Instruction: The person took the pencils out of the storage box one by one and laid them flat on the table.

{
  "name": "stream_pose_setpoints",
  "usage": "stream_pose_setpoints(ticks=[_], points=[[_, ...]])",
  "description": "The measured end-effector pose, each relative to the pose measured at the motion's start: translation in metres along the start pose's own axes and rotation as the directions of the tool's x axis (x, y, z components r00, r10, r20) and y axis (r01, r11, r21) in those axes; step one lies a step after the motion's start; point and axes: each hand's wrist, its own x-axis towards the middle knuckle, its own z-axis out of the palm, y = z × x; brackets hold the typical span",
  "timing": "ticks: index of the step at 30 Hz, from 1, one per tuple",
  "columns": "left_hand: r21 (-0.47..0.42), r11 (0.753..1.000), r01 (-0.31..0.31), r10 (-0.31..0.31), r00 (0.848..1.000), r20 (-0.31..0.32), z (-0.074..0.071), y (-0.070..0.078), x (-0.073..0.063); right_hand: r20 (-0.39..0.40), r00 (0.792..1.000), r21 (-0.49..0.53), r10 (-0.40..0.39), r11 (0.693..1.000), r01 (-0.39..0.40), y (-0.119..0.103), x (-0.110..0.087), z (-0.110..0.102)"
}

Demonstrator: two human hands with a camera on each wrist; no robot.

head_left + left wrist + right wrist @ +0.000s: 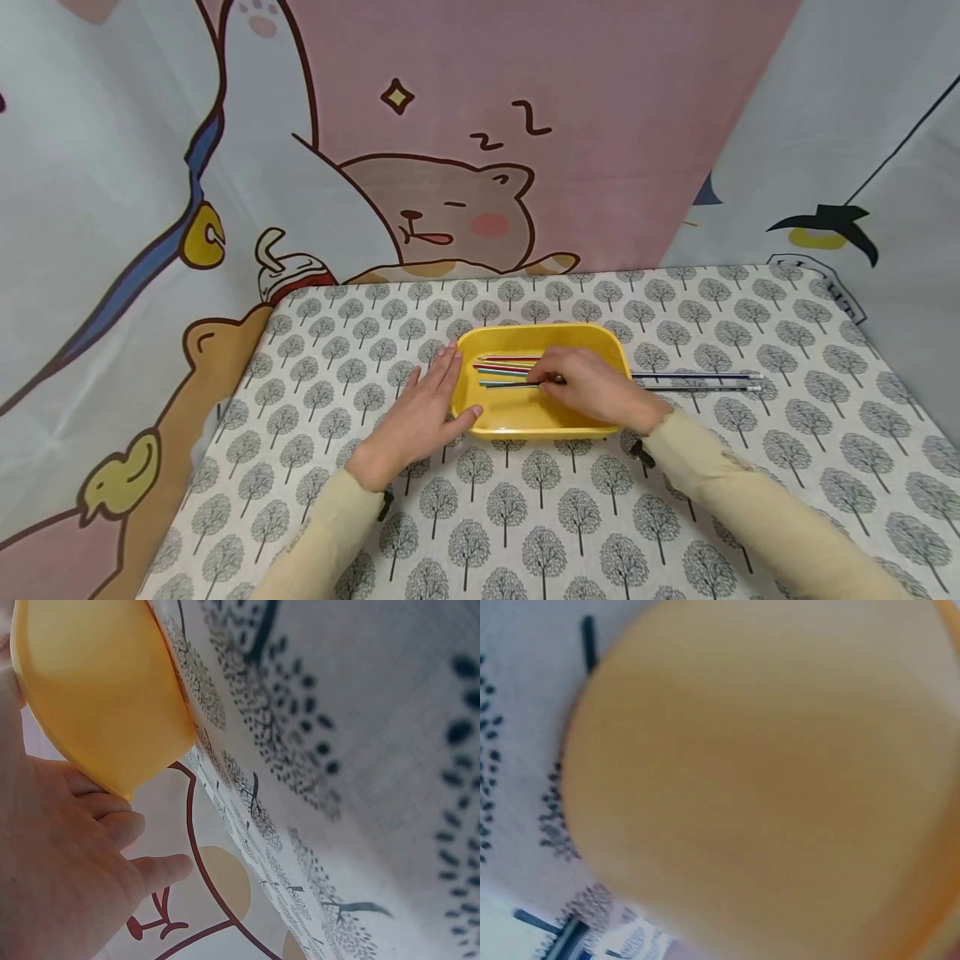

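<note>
A yellow plastic tray [510, 432] holds several coloured pencils [504, 368], lying side by side with their tips to the left. My right hand [588, 385] reaches in over the near right rim and pinches a dark pencil [512, 384] low inside the tray. At the left end my left hand [420, 408] rests against the tray's rim with its fingers fairly straight and thumb apart; the left wrist view shows this hand [67, 855] beside the tray wall [112, 690]. The right wrist view is filled by the tray's outer wall [765, 780], and the right fingers are hidden there.
Right of the tray, two long striped pencils [701, 387] lie roughly parallel on the tree-patterned tablecloth [510, 508]. Behind the table hangs a cartoon-printed curtain [600, 100], which also runs along the left and right sides.
</note>
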Motion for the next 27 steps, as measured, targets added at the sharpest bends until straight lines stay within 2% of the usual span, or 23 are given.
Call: stream_pose_setpoints(ticks=[10,16,27], points=[[0.004,1.0,0.001,-0.001,1.0,-0.001,0.0,0.0,0.0,-0.066,0.997,0.02,-0.035,0.999,0.036,-0.01,-0.007,-0.019],[0.001,1.0,0.004,-0.004,1.0,-0.001,0.0,0.0,0.0,-0.126,0.99,-0.007,-0.064,0.998,0.064,-0.016,-0.01,-0.028],[-0.004,1.0,0.006,-0.006,1.0,0.004,-0.001,0.0,0.0,-0.175,0.982,-0.037,-0.076,0.997,0.071,-0.016,-0.027,-0.046]])
